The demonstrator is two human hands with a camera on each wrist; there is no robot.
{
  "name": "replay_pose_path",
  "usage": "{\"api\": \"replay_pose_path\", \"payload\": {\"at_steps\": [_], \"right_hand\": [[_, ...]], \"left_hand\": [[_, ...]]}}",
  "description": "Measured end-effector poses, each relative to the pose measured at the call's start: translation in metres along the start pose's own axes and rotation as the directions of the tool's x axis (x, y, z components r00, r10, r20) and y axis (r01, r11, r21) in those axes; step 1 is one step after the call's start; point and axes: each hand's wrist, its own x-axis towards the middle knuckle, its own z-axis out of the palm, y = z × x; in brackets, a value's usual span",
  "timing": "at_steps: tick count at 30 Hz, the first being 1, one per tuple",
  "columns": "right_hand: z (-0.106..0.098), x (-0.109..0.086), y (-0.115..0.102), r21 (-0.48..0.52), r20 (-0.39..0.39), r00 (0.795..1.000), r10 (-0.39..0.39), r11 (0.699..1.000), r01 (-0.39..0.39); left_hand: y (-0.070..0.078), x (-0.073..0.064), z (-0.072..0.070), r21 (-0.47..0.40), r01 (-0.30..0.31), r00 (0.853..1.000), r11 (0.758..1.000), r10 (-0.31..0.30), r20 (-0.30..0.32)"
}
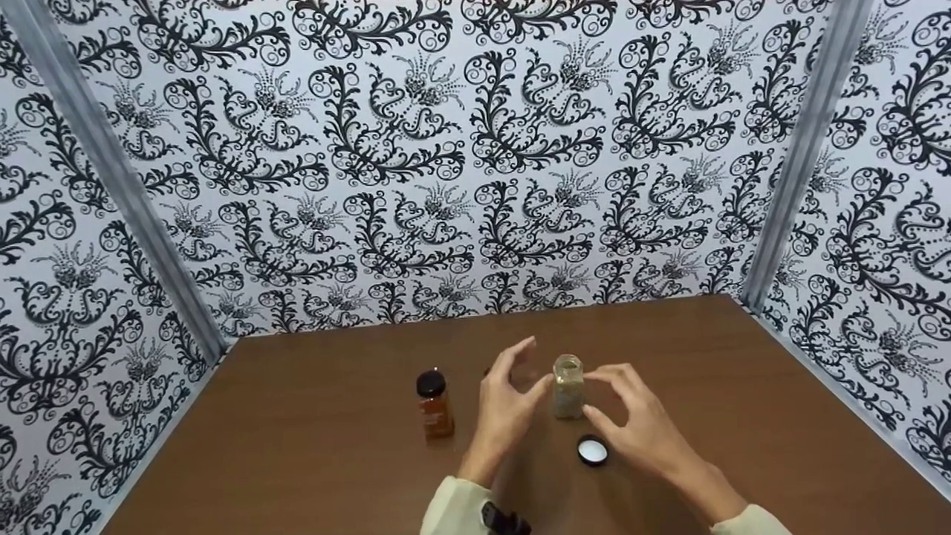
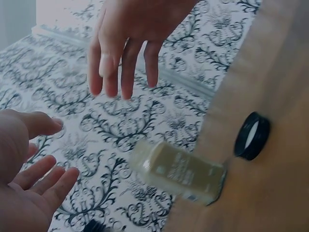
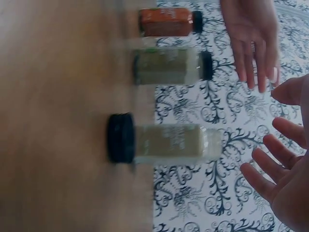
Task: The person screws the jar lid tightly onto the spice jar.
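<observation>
An uncapped glass spice jar (image 1: 569,397) of pale greenish powder stands upright on the table. Its black screw lid (image 1: 593,450) lies in front of it, white inner face showing. To the jar's left my left hand (image 1: 505,401) hovers with fingers spread, thumb near the glass. On the other side my right hand (image 1: 639,420) is held with its fingers apart, fingertips close to the jar's side. In the right wrist view a gap shows between the right hand (image 3: 285,164) and the jar (image 3: 169,142). Neither hand grips anything.
A black-capped jar of orange spice (image 1: 437,416) stands left of my left hand. Another capped jar, with greenish contents (image 3: 166,66), shows in the right wrist view; my left hand mostly hides it in the head view. Patterned walls (image 1: 475,186) border the brown table (image 1: 312,416).
</observation>
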Motion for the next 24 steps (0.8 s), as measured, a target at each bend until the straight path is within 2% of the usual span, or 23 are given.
{"api": "replay_pose_path", "payload": {"at_steps": [4,7,13,18,21,24], "right_hand": [[0.002,-0.009,0.006,-0.032,0.039,0.999,0.018,0.999,-0.017],[0.003,-0.012,0.009,-0.053,0.068,0.998,0.016,0.999,-0.013],[0.005,-0.019,0.016,-0.090,0.113,0.993,0.040,0.995,-0.030],[0.007,-0.024,0.023,-0.105,0.158,0.987,0.029,0.994,-0.012],[0.009,-0.025,0.025,-0.093,0.237,0.970,0.062,0.995,-0.041],[0.010,-0.025,0.027,-0.084,0.332,0.937,0.110,0.993,-0.087]], "left_hand": [[-0.001,-0.002,0.017,-0.022,0.032,0.999,0.999,-0.031,0.044],[-0.007,-0.003,0.025,0.001,0.044,0.997,0.999,-0.044,0.057],[-0.017,-0.003,0.035,0.056,0.056,0.995,0.997,-0.061,0.084],[-0.026,-0.002,0.042,0.113,0.089,0.990,0.990,-0.101,0.103],[-0.033,-0.002,0.046,0.140,0.121,0.986,0.983,-0.135,0.095],[-0.040,-0.003,0.051,0.152,0.163,0.981,0.975,-0.177,0.084]]}}
